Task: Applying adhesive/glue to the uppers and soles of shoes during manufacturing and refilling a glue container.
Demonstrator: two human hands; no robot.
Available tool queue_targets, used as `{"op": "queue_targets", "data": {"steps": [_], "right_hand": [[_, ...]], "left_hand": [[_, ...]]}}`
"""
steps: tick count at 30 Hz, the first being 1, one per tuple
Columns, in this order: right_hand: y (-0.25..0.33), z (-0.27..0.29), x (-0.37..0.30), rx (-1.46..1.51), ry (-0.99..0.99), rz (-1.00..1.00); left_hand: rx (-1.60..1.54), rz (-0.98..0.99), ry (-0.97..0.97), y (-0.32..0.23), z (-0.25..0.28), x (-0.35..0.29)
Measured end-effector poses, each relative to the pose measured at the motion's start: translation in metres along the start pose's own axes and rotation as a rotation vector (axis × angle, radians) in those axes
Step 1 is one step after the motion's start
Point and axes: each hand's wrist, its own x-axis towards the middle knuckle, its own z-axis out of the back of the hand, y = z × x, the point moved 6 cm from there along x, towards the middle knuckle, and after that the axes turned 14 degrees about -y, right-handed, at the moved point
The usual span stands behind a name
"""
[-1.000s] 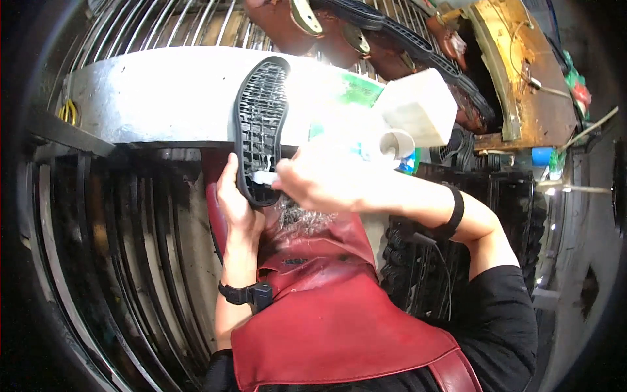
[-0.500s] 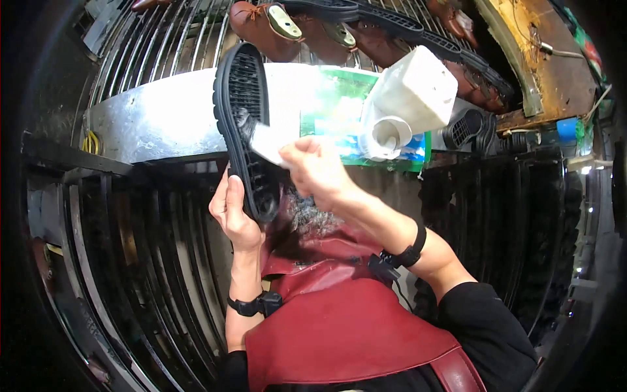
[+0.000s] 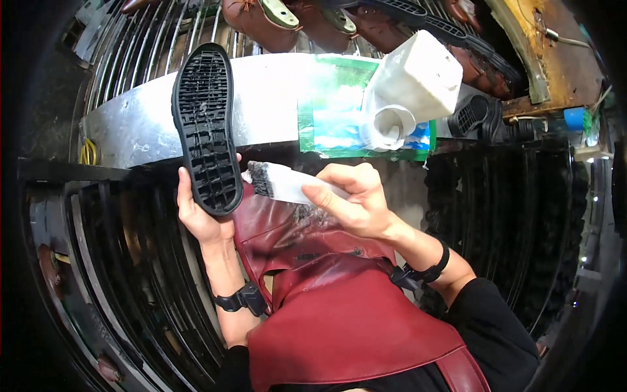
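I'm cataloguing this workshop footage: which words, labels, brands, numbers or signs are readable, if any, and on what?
No text can be read.
Green-edged blue-and-white sheet: any print is too washed out by glare.
Black ridged rubber sole: no legible marking.
White squarish container: nothing legible.

The left hand (image 3: 206, 219) is partly hidden behind the shoe sole (image 3: 208, 124), whose far face cannot be seen. The right hand (image 3: 359, 202) covers the rear end of the white brush (image 3: 287, 184). A white container (image 3: 421, 72) hides part of the green-and-blue sheet (image 3: 333, 127). The brown shoes (image 3: 261, 25) are cut off by the top edge, the black shirt (image 3: 490, 326) by the lower one. Black rows (image 3: 503, 228) at right are too dark to tell.
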Motion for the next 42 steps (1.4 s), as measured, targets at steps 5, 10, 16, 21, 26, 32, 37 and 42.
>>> {"op": "queue_targets", "data": {"steps": [5,10,16,21,26,32,37,42], "right_hand": [[-0.018,0.005,-0.011,0.339,-0.135,-0.294],[-0.036,0.038,-0.025,0.461,-0.349,-0.269],[-0.024,0.094,-0.037,0.517,-0.532,-0.219],[-0.034,0.14,-0.064,0.48,-0.673,-0.175],[-0.064,0.197,-0.118,0.433,-0.885,-0.213],[-0.099,0.266,-0.16,0.431,-1.167,-0.253],[-0.112,0.341,-0.162,0.491,-1.32,-0.153],[-0.113,0.395,-0.145,0.481,-1.339,-0.073]], "left_hand": [[-0.048,-0.058,0.303,-0.005,-0.031,-0.019],[0.116,-0.139,0.2,-0.017,-0.115,0.018],[0.015,-0.166,0.083,0.002,-0.24,0.174],[0.238,-0.126,-0.263,0.033,-0.256,0.302],[0.408,-0.036,-0.155,0.06,-0.256,0.3],[0.573,-0.174,-0.204,0.021,-0.246,0.216],[0.872,-1.317,0.812,0.176,-0.312,-0.116],[1.148,-1.158,1.012,0.376,-0.345,-0.17]]}}
